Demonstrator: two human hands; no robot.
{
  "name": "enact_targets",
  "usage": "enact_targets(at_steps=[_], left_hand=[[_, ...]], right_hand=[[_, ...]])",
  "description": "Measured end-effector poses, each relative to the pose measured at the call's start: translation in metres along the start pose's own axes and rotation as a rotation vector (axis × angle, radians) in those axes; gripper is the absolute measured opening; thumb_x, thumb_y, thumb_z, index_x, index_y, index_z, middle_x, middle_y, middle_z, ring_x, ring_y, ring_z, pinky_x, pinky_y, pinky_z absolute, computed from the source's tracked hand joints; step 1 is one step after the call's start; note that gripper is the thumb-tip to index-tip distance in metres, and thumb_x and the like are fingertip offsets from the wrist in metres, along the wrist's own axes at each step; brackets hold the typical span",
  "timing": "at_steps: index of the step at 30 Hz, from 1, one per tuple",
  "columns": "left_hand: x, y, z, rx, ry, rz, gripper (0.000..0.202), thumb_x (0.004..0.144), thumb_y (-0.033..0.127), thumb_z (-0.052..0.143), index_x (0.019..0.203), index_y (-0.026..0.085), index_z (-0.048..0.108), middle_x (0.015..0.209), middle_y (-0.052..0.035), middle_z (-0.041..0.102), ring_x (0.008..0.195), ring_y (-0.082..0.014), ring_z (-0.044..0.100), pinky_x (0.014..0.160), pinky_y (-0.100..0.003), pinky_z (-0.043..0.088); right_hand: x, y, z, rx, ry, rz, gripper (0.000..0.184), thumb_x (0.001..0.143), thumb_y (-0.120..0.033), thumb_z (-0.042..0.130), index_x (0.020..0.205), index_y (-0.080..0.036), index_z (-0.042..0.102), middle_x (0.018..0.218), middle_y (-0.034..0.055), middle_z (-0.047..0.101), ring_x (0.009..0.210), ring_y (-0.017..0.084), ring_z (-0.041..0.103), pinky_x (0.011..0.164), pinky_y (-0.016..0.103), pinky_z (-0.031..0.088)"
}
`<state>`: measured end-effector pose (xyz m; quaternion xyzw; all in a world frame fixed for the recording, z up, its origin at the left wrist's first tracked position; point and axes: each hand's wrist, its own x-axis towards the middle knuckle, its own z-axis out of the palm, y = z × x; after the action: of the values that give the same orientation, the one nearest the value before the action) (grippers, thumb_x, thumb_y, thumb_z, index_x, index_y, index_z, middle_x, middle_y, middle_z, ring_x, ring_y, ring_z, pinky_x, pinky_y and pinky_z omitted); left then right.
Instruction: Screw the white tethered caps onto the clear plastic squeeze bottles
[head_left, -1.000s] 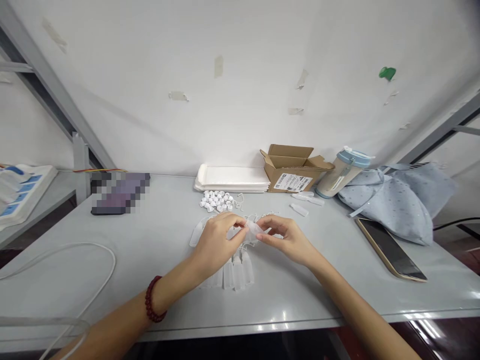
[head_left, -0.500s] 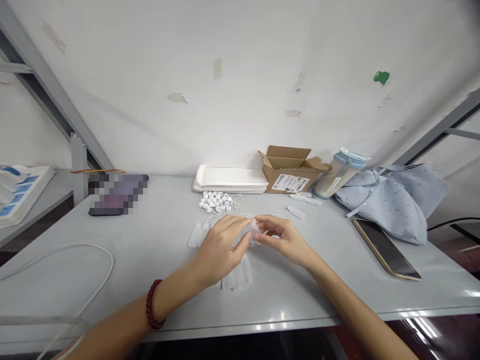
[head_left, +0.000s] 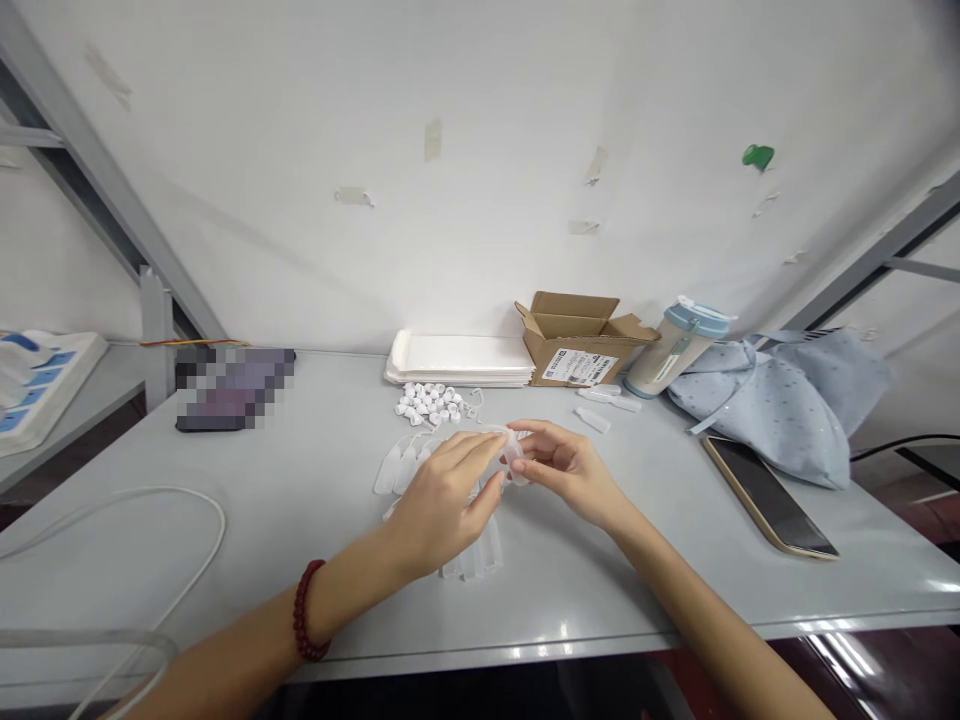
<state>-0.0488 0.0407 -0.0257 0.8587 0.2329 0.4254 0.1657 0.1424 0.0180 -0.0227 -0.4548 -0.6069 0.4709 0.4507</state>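
A small translucent plastic bottle point(head_left: 515, 458) stands nearly upright between my hands, slightly tilted. My right hand point(head_left: 566, 468) is closed on it from the right, with thumb and fingers on its side. My left hand point(head_left: 448, 487) reaches over from the left; its fingers are stretched out, their tips at the bottle's top end, and its thumb is apart from them below. Several more translucent bottles point(head_left: 480, 555) lie under and in front of my left hand, partly hidden by it. Others point(head_left: 388, 470) lie to its left. A pile of white caps point(head_left: 429, 402) is just beyond.
A stack of white trays point(head_left: 465, 360) and an open cardboard box point(head_left: 577, 350) stand against the wall. Loose bottles point(head_left: 594, 420), a tumbler point(head_left: 675, 350), a blue cloth bag point(head_left: 772, 400) and a phone point(head_left: 772, 500) are at right. A white cable point(head_left: 221, 520) curves at left.
The bottle has moved slightly right and now shows more plainly, in my right hand's grip. My left thumb and fingers have drawn a little away from its side.
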Motion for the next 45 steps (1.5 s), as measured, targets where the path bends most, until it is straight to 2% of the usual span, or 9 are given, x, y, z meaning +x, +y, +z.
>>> enact_targets(at_steps=[3, 18, 21, 25, 28, 33, 36, 41, 45], left_hand=[[0.0, 0.001, 0.0, -0.011, 0.009, -0.006, 0.032, 0.087, 0.012, 0.049, 0.117, 0.018, 0.053, 0.111, -0.009, 0.063, 0.107, -0.0217, 0.057, 0.091, -0.04, 0.05], [-0.001, 0.002, 0.001, -0.021, -0.009, -0.063, 0.032, 0.087, 0.014, 0.048, 0.118, 0.018, 0.052, 0.108, -0.008, 0.064, 0.101, -0.0201, 0.059, 0.086, -0.037, 0.05], [-0.001, 0.003, 0.0, -0.002, 0.022, -0.148, 0.027, 0.086, 0.016, 0.049, 0.113, 0.018, 0.054, 0.097, -0.0061, 0.067, 0.091, -0.019, 0.062, 0.081, -0.036, 0.051], [0.003, 0.006, -0.003, -0.052, 0.012, -0.295, 0.017, 0.087, 0.025, 0.051, 0.1, 0.018, 0.059, 0.081, -0.0023, 0.065, 0.078, -0.0162, 0.06, 0.069, -0.03, 0.051], [0.006, 0.008, -0.005, -0.066, 0.003, -0.38, 0.011, 0.085, 0.027, 0.055, 0.089, 0.019, 0.061, 0.076, -0.0003, 0.063, 0.073, -0.0146, 0.057, 0.066, -0.027, 0.048], [0.01, 0.013, -0.009, -0.144, -0.052, -0.475, 0.014, 0.084, 0.027, 0.054, 0.076, 0.018, 0.06, 0.071, 0.0007, 0.06, 0.068, -0.0131, 0.053, 0.057, -0.023, 0.043], [0.012, 0.015, -0.011, -0.198, -0.094, -0.519, 0.017, 0.085, 0.029, 0.052, 0.075, 0.019, 0.06, 0.07, 0.0009, 0.059, 0.067, -0.0131, 0.052, 0.051, -0.02, 0.039], [0.012, 0.015, -0.013, -0.263, -0.136, -0.499, 0.016, 0.085, 0.025, 0.049, 0.077, 0.02, 0.062, 0.075, 0.0011, 0.061, 0.069, -0.013, 0.051, 0.059, -0.022, 0.041], [0.013, 0.014, -0.012, -0.307, -0.148, -0.528, 0.016, 0.085, 0.024, 0.048, 0.08, 0.02, 0.063, 0.08, 0.0001, 0.062, 0.072, -0.0135, 0.051, 0.058, -0.022, 0.043]], right_hand=[[0.0, -0.001, 0.0, 0.001, -0.003, -0.011, 0.04, 0.078, -0.032, 0.067, 0.116, -0.022, 0.057, 0.082, 0.0016, 0.063, 0.07, 0.014, 0.06, 0.067, 0.031, 0.048], [-0.001, -0.003, 0.001, -0.058, 0.029, -0.032, 0.031, 0.076, -0.034, 0.069, 0.101, -0.018, 0.06, 0.084, 0.0044, 0.068, 0.07, 0.015, 0.063, 0.065, 0.031, 0.051], [-0.001, -0.002, 0.004, -0.228, 0.086, -0.145, 0.026, 0.078, -0.031, 0.067, 0.099, -0.018, 0.06, 0.083, 0.0046, 0.068, 0.073, 0.016, 0.064, 0.063, 0.028, 0.051], [-0.004, 0.001, 0.01, -0.582, 0.217, -0.433, 0.018, 0.083, -0.025, 0.061, 0.1, -0.019, 0.059, 0.085, 0.0052, 0.068, 0.066, 0.014, 0.061, 0.053, 0.024, 0.049], [-0.006, 0.004, 0.015, -0.738, 0.25, -0.62, 0.018, 0.086, -0.022, 0.057, 0.104, -0.019, 0.056, 0.085, 0.0056, 0.068, 0.066, 0.014, 0.062, 0.053, 0.024, 0.05], [-0.008, 0.005, 0.018, -0.826, 0.251, -0.738, 0.019, 0.087, -0.022, 0.056, 0.106, -0.019, 0.054, 0.081, 0.0056, 0.067, 0.068, 0.015, 0.063, 0.058, 0.025, 0.051], [-0.009, 0.003, 0.018, -0.787, 0.239, -0.711, 0.017, 0.087, -0.024, 0.057, 0.103, -0.019, 0.055, 0.08, 0.0055, 0.067, 0.066, 0.014, 0.061, 0.055, 0.025, 0.051], [-0.011, -0.005, 0.016, -0.561, 0.16, -0.48, 0.013, 0.084, -0.024, 0.06, 0.096, -0.019, 0.057, 0.08, 0.0036, 0.066, 0.062, 0.012, 0.059, 0.055, 0.024, 0.051], [-0.01, -0.008, 0.017, -0.399, 0.122, -0.358, 0.014, 0.082, -0.025, 0.061, 0.094, -0.019, 0.057, 0.08, 0.0027, 0.064, 0.067, 0.013, 0.061, 0.058, 0.025, 0.052]])
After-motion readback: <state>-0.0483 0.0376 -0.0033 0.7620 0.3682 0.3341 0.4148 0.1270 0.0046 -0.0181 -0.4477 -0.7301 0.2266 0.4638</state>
